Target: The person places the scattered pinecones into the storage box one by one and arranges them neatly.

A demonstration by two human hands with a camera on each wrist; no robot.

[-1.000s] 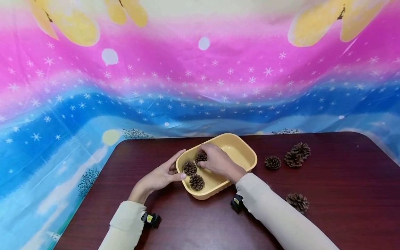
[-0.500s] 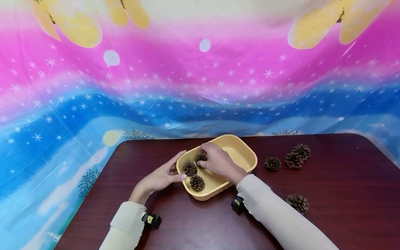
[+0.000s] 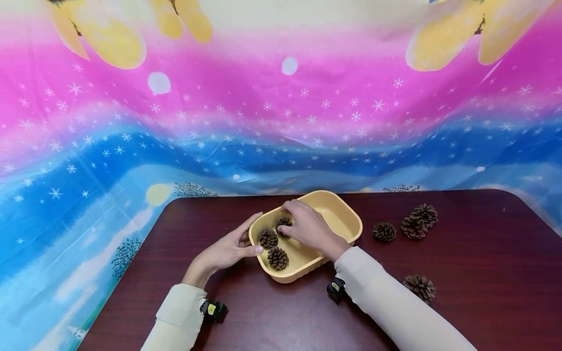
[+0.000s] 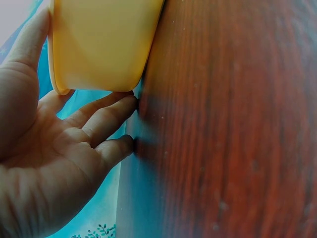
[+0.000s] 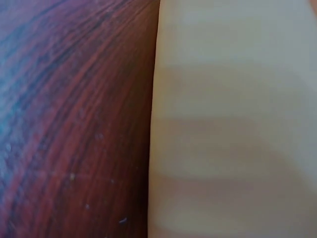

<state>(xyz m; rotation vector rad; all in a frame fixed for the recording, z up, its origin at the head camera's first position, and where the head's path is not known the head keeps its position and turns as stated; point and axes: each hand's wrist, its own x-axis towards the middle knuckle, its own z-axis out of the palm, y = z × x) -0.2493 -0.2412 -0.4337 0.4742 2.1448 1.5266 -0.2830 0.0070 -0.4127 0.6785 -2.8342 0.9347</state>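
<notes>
**Two hands at a yellow tub, pine cones in and out**

A yellow tub (image 3: 347, 219) sits near the middle of a dark red wooden table (image 3: 483, 253), turned at a slant. Three pine cones lie in its left end: one at the left wall (image 3: 267, 238), one nearer the person (image 3: 278, 258), and a third (image 3: 284, 224) under the right hand (image 3: 307, 228).

Right hand reaches in over the tub's near rim, fingers curled down onto that third cone, fingertips closed on it. The hand covers much of the cone, so how firm the pinch is cannot be made out. Right wrist view shows only the tub's pale wall against the tabletop; no fingers in it.

Left hand (image 3: 228, 248) rests against the tub's outer left wall, fingers fairly straight and slightly spread, thumb up along the rim. Left wrist view confirms: palm open, fingertips (image 4: 116, 111) beneath the tub's corner, touching the table edge.

Loose cones to the right of the tub, well apart from both hands: one just off the tub's right end (image 3: 384, 231), a pair touching each other farther right (image 3: 419, 221), one alone near the right sleeve (image 3: 419, 287).

Behind the table hangs a pink-and-blue starred backdrop (image 3: 281, 122). A small black camera unit sits at each wrist; the right forearm crosses the tub's near corner and hides part of the rim
</notes>
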